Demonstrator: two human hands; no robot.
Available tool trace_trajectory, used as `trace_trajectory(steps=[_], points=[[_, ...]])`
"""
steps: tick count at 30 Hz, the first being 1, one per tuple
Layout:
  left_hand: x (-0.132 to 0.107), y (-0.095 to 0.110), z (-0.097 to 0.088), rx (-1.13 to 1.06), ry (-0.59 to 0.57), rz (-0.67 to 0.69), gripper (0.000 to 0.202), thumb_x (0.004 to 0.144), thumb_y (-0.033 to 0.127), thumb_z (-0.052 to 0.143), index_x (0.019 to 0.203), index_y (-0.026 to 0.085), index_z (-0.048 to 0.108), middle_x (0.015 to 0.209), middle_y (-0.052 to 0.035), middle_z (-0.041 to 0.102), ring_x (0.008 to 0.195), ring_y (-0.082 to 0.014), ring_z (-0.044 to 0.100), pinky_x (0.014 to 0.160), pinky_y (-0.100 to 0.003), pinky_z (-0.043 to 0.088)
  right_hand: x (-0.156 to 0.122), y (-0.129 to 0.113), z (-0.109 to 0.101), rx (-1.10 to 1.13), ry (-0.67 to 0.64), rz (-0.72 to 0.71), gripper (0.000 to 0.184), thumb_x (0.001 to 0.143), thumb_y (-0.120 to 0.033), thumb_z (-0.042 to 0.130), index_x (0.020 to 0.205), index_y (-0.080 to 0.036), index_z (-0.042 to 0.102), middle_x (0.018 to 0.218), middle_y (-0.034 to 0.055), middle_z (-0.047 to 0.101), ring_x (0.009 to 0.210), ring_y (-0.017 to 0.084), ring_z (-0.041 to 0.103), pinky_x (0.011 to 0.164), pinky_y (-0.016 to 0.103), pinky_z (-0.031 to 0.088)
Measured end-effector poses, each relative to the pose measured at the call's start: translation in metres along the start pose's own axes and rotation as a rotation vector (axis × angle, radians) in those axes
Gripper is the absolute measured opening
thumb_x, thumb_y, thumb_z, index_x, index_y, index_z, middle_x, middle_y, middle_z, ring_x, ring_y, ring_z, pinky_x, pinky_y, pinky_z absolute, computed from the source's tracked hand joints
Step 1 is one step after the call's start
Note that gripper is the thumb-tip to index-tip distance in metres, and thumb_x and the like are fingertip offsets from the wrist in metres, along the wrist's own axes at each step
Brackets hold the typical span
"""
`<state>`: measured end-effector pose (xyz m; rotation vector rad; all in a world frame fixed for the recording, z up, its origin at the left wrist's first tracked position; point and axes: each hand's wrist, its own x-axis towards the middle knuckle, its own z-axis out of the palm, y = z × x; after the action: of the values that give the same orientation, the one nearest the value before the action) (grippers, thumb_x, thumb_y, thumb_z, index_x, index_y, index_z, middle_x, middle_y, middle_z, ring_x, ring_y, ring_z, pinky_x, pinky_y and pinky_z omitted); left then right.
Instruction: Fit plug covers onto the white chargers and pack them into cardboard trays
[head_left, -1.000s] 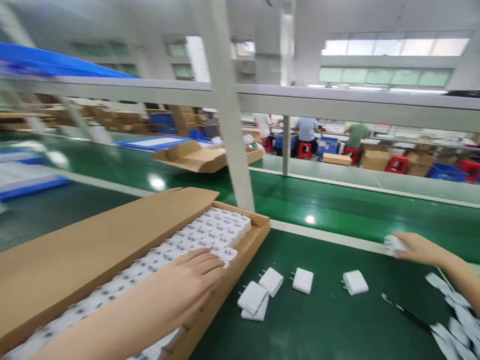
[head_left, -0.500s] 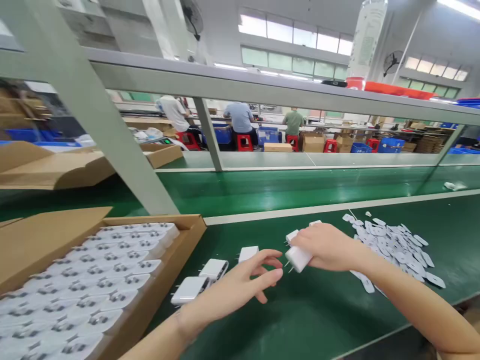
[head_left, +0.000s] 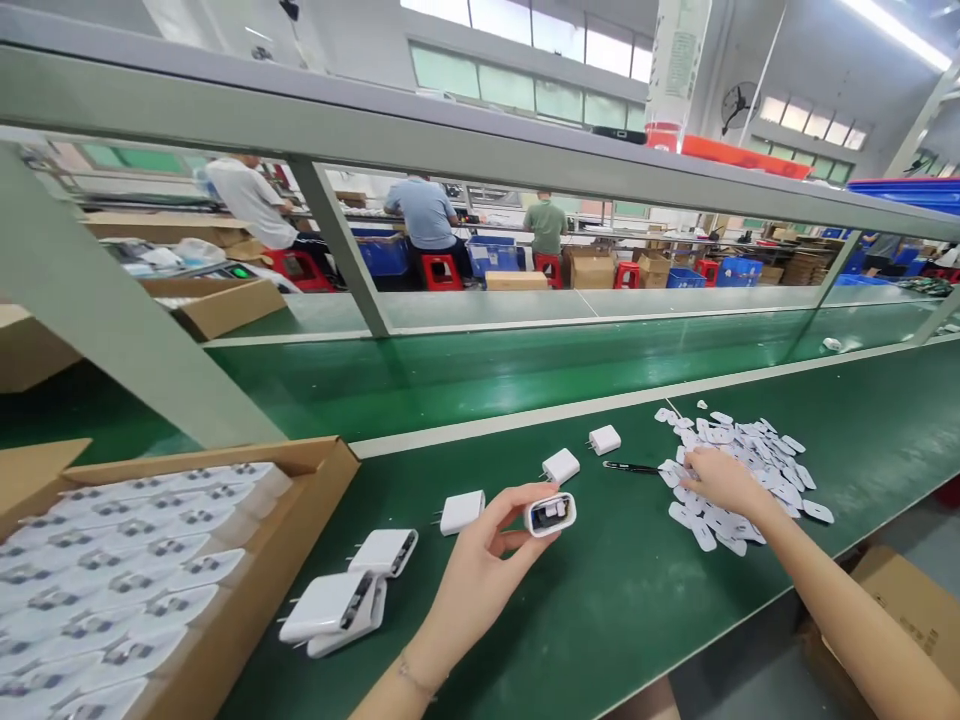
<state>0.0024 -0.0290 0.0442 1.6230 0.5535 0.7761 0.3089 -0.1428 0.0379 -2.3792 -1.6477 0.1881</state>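
Note:
My left hand [head_left: 480, 560] pinches a white charger [head_left: 551, 514] between thumb and fingers, its open end facing me with dark inner parts showing. Reaching into a pile of flat white plastic covers [head_left: 776, 480], my right hand [head_left: 724, 480] has its fingers drawn together on the pieces; whether one is between the fingertips cannot be made out. A black pen [head_left: 630, 467] lies just left of the pile. Behind my left hand, white chargers [head_left: 561, 466] lie on the green table, and several more with open ends [head_left: 386, 552] sit to its left, some stacked.
A cardboard box [head_left: 315, 500] at left holds rows of white chargers with metal pins up. Slanted frame posts [head_left: 337, 245] carry a shelf [head_left: 480, 150] across the table. Another carton [head_left: 900, 600] stands below the table's right edge. People sit at a bench farther back.
The charger has passed from my right hand to my left. My right hand has moved right onto the pile of covers. The view has shifted to the right.

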Motion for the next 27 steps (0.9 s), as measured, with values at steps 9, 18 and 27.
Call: trace_trajectory(steps=[9, 18, 27], points=[[-0.004, -0.021, -0.005, -0.195, 0.026, -0.036, 0.018, 0.076, 0.023, 0.066, 0.093, 0.020, 0.059, 0.114, -0.0079, 0.061, 0.106, -0.0226, 0.057, 0.084, -0.035, 0.053, 0.013, -0.036, 0.001, 0.611, -0.032, -0.136, 0.022, 0.080, -0.043, 0.056, 0.092, -0.025, 0.060, 0.097, 0.0075, 0.064, 0.088, 0.025, 0.061, 0.074, 0.039, 0.047], [-0.007, -0.029, -0.015, -0.331, 0.039, -0.146, 0.022, 0.073, 0.028, 0.070, 0.089, 0.019, 0.057, 0.110, -0.0071, 0.062, 0.099, -0.0214, 0.058, 0.088, -0.041, 0.053, 0.033, -0.139, 0.037, 1.538, -0.207, -0.221, 0.046, 0.072, -0.057, 0.062, 0.094, -0.017, 0.066, 0.074, 0.0054, 0.062, 0.050, 0.011, 0.052, 0.046, 0.026, 0.041], [0.000, -0.036, -0.020, -0.366, 0.091, -0.204, 0.028, 0.068, 0.027, 0.074, 0.093, 0.019, 0.064, 0.105, -0.0067, 0.064, 0.096, -0.0234, 0.059, 0.082, -0.039, 0.056, 0.041, -0.133, 0.069, 1.703, -0.228, -0.127, 0.027, 0.071, -0.037, 0.071, 0.093, -0.020, 0.067, 0.085, 0.0050, 0.061, 0.067, 0.015, 0.055, 0.057, 0.027, 0.044]])
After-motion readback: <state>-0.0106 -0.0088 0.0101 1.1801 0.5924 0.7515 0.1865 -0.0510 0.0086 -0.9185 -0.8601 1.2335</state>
